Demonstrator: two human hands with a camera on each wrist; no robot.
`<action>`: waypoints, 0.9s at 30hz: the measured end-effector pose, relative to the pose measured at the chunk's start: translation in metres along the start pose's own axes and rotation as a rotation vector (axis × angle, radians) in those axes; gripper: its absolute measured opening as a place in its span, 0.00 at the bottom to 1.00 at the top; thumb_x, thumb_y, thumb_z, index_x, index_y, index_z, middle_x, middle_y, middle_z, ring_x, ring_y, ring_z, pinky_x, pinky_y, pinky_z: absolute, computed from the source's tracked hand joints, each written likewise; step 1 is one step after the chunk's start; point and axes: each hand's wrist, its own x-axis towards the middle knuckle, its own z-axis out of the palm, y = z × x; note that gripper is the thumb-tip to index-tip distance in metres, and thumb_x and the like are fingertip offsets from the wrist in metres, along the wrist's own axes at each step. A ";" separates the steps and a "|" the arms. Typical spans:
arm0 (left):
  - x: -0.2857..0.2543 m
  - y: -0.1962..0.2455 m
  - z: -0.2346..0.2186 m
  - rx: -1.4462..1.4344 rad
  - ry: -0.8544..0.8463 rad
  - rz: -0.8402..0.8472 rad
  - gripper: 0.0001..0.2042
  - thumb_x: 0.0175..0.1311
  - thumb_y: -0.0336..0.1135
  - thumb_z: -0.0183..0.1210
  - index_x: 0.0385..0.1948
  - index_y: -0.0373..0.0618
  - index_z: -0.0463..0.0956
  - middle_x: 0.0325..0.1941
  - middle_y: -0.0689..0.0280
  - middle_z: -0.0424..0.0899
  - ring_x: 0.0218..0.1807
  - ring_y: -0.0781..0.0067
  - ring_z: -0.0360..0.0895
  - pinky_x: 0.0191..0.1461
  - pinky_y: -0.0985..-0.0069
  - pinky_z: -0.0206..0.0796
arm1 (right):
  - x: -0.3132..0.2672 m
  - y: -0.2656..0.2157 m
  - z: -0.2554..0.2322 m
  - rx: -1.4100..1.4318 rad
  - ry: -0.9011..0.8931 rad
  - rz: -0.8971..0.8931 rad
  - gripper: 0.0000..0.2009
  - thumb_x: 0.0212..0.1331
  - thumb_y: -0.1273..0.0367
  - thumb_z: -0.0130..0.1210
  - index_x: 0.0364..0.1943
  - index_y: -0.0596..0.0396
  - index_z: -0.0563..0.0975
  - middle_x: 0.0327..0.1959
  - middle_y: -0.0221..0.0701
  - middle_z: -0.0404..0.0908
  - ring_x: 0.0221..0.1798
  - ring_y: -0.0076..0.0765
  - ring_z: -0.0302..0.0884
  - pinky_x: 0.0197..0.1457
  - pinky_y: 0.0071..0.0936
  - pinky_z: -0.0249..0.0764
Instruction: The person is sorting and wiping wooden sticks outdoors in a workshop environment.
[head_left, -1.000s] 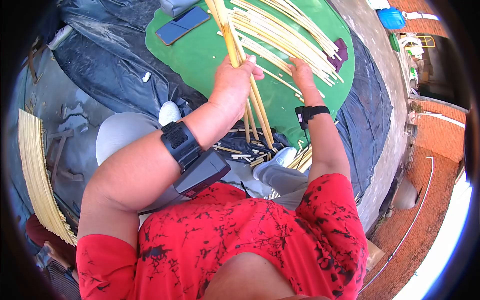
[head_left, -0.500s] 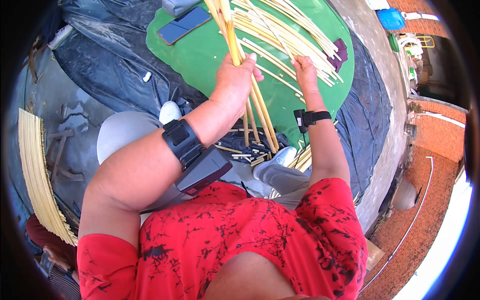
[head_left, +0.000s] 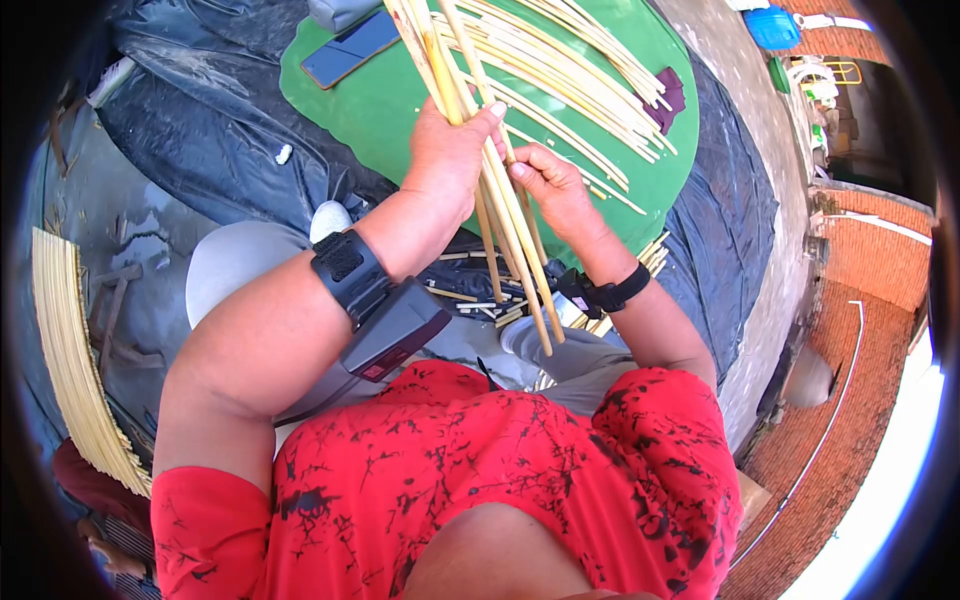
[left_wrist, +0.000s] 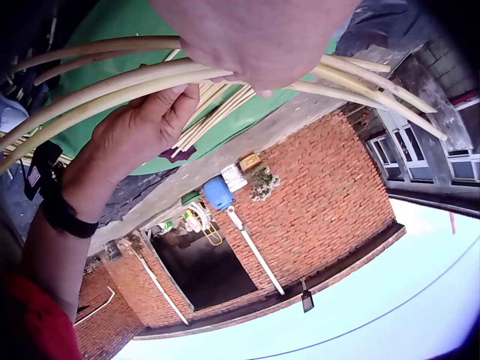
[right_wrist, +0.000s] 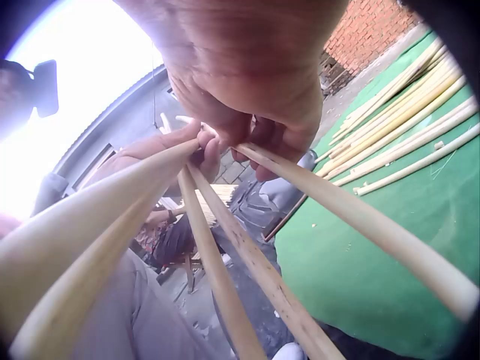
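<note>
**Gathering cane sticks into a hand-held bundle**

The left hand (head_left: 447,150) is wrapped around a bundle of pale sticks (head_left: 497,205), fingers and thumb curled round it so that the sticks stand steeply over the near edge of the green mat (head_left: 385,110). Their lower ends hang down past the mat toward the person's lap, and their tops fan out above the fist. The right hand (head_left: 550,185) is up against the same bundle from the other side, thumb and fingers closing on one or two of the sticks just below the left fist; the right wrist view shows these fingers pinching the sticks (right_wrist: 225,277) where they cross.

Judging by this, the step in hand is collecting and evening up sticks in the left grip, with the right hand feeding or aligning one. The next move seems to call for sliding that stick in flush with the rest without loosening the left grip, since the ends are uneven.

More loose sticks (head_left: 570,70) lie across the far side of the mat, beside a phone (head_left: 343,48) at its far left corner. Short offcuts (head_left: 480,300) lie scattered on the dark sheeting (head_left: 215,150) below.
</note>
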 end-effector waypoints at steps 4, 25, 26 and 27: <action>-0.005 0.005 0.001 0.061 -0.034 -0.076 0.08 0.56 0.28 0.55 0.35 0.38 0.68 0.26 0.64 0.74 0.24 0.74 0.72 0.28 0.79 0.68 | 0.002 0.000 -0.006 -0.047 -0.117 -0.009 0.07 0.57 0.72 0.49 0.37 0.59 0.75 0.28 0.24 0.71 0.32 0.20 0.68 0.37 0.18 0.68; -0.005 0.010 0.006 0.147 -0.014 -0.084 0.09 0.59 0.34 0.52 0.35 0.41 0.65 0.26 0.63 0.74 0.32 0.70 0.74 0.34 0.74 0.67 | 0.053 0.096 -0.114 -1.366 0.501 -0.161 0.07 0.45 0.66 0.57 0.28 0.50 0.72 0.29 0.33 0.72 0.38 0.42 0.69 0.40 0.36 0.67; -0.005 0.012 0.008 0.142 -0.022 -0.085 0.09 0.59 0.34 0.52 0.35 0.41 0.65 0.26 0.63 0.74 0.32 0.70 0.74 0.34 0.74 0.67 | 0.053 0.083 -0.117 -1.326 0.539 -0.197 0.07 0.46 0.66 0.56 0.29 0.50 0.72 0.28 0.33 0.72 0.37 0.42 0.69 0.40 0.36 0.67; -0.004 0.014 0.008 0.126 -0.032 -0.047 0.09 0.58 0.34 0.52 0.35 0.41 0.65 0.27 0.63 0.75 0.33 0.70 0.74 0.34 0.74 0.67 | 0.050 0.063 -0.117 -1.335 0.543 -0.196 0.07 0.46 0.66 0.56 0.29 0.50 0.72 0.28 0.33 0.72 0.37 0.42 0.69 0.40 0.36 0.67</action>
